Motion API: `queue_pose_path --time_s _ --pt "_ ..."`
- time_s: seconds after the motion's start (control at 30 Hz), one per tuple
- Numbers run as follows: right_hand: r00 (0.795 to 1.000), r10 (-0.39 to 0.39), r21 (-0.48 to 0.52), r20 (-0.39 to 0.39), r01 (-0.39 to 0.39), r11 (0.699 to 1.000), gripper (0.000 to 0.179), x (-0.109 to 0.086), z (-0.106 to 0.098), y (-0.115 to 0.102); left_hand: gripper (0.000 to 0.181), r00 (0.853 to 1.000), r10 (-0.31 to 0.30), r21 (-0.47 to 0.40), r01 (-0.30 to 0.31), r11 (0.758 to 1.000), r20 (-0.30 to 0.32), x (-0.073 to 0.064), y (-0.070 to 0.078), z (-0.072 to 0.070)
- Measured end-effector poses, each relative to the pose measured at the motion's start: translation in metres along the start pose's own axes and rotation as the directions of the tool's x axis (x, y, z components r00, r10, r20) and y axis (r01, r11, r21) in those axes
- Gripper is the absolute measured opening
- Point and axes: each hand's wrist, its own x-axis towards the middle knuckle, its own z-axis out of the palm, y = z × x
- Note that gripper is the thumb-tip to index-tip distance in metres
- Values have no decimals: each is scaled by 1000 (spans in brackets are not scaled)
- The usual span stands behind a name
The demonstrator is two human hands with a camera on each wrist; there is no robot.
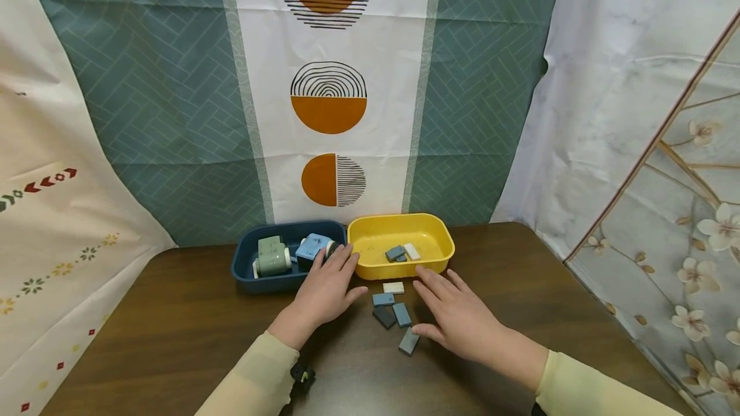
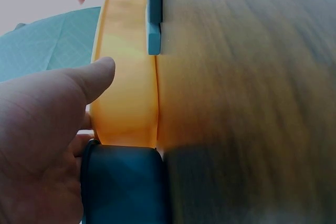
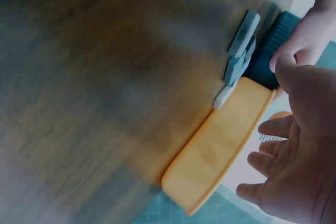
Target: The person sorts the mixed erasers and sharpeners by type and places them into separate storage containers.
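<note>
My left hand [image 1: 328,287] hovers over the right front corner of the dark blue tray [image 1: 274,284], its fingers near the yellow tray [image 1: 370,271]. Its fingers are extended, with nothing held. My right hand [image 1: 457,310] is by the yellow tray's front right side, fingers spread and holding nothing. On the table between the hands lie several small flat rectangular blocks: a white block [image 1: 394,287], blue blocks [image 1: 402,314], a dark block [image 1: 384,317] and a grey block [image 1: 409,342] near the right thumb. Inside the yellow tray are blue-grey blocks [image 1: 396,253] and a white block [image 1: 412,251].
The dark blue tray holds a chunky green object [image 1: 273,259] and a light blue one [image 1: 312,249], partly behind the left hand. Both trays stand side by side at the back of the brown wooden table [image 1: 191,332], against a patterned cloth [image 1: 173,114].
</note>
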Motion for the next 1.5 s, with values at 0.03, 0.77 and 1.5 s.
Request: queue_pose_path --time_s 0.03,0.77,1.5 --pt "1000 -1 0 5 1 1000 79 -1 0 -1 79 1000 0 -2 0 1000 -1 0 0 1" --pt "997 2 18 80 -4 1000 78 -12 17 -23 78 1000 -7 -12 6 1000 -9 -4 -1 6" --pt "992 3 20 127 -6 1000 73 -9 22 -25 80 1000 -7 -9 7 1000 3 0 1 -1"
